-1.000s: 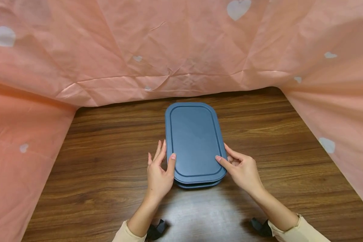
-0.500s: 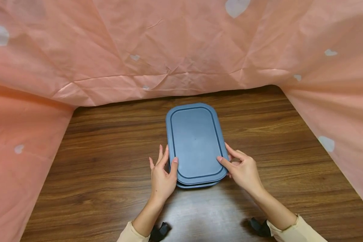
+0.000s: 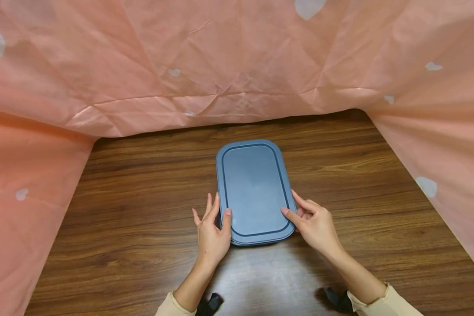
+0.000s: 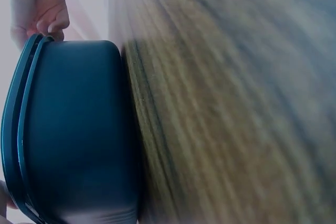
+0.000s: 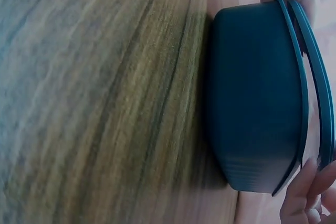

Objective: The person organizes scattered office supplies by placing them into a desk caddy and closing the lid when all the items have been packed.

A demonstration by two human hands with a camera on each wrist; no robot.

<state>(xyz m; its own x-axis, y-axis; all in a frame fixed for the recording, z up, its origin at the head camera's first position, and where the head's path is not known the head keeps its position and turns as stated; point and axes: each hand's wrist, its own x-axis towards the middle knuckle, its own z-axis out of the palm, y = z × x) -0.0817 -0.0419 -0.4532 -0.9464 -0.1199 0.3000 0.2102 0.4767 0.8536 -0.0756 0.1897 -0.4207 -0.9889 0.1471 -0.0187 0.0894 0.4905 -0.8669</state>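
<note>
A blue rounded rectangular lid [image 3: 254, 188] lies over a deep blue box [image 5: 257, 93] on the table. My left hand [image 3: 212, 237] holds the lid's left edge near the close end, thumb on top, with the other fingers spread beside it. Opposite it, my right hand [image 3: 320, 226] pinches the right edge between thumb and curled fingers. In the right wrist view a gap shows between lid and box rim, wider toward the pinching fingers. The gap looks narrow in the left wrist view. From above, the lid hides the box's inside.
The brown wood-grain table [image 3: 142, 188] extends on both sides of the box. A pink sheet [image 3: 237, 57] with pale hearts hangs behind it and along the left and right sides. Dark straps [image 3: 209, 303] show at both sleeves.
The lid has shifted slightly toward me, and the box rim that showed below its near end is now almost covered. Both hands keep their hold and move along with it.
</note>
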